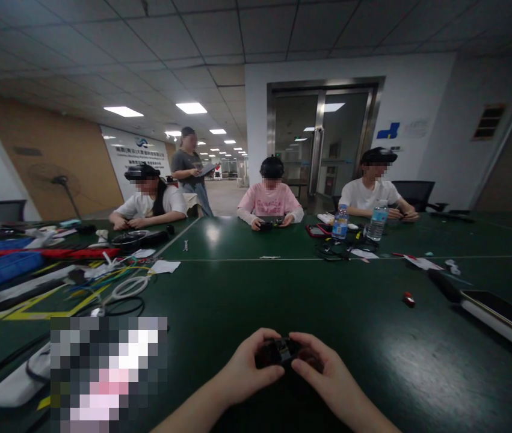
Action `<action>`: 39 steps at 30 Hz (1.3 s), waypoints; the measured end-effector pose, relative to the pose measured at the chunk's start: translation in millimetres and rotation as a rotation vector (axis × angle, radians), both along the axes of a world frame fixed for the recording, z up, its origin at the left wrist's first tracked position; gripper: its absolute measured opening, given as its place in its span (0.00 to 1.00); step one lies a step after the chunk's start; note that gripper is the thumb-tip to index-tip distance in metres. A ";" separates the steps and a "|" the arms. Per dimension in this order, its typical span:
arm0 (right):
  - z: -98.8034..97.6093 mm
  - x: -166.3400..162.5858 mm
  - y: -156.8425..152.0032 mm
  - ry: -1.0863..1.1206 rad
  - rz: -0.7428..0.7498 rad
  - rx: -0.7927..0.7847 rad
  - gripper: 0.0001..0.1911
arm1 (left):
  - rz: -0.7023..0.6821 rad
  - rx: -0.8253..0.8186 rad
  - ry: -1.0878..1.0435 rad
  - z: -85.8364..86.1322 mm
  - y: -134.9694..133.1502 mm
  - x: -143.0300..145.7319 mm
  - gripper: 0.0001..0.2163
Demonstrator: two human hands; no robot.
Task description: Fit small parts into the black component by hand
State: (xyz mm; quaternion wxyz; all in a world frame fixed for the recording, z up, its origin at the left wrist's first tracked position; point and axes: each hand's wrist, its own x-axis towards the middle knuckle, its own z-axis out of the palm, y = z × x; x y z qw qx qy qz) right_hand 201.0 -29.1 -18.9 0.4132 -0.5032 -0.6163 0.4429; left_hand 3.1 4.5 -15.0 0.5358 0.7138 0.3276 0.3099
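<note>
Between my two hands is a small black object with dark reddish-brown sides (284, 350), held just above the near part of the green table (237, 294). My left hand (256, 362) grips its left side, thumb below and fingers curled over the top. On the opposite side, my right hand (321, 365) pinches it the same way. The fingers hide much of the object, so its exact kind cannot be made out.
Cables (132, 287), a blue tray (3, 270) and a white power strip (18, 376) lie to the left. At right are a small red item (408, 299) and a long flat device (503, 313). Water bottles (377, 221) stand farther back. Three people sit opposite; another stands behind.
</note>
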 end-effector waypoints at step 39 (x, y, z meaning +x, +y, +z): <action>0.6 -4.5 -4.3 -0.080 0.025 0.098 0.12 | 0.030 0.264 0.169 -3.0 -2.2 2.8 0.19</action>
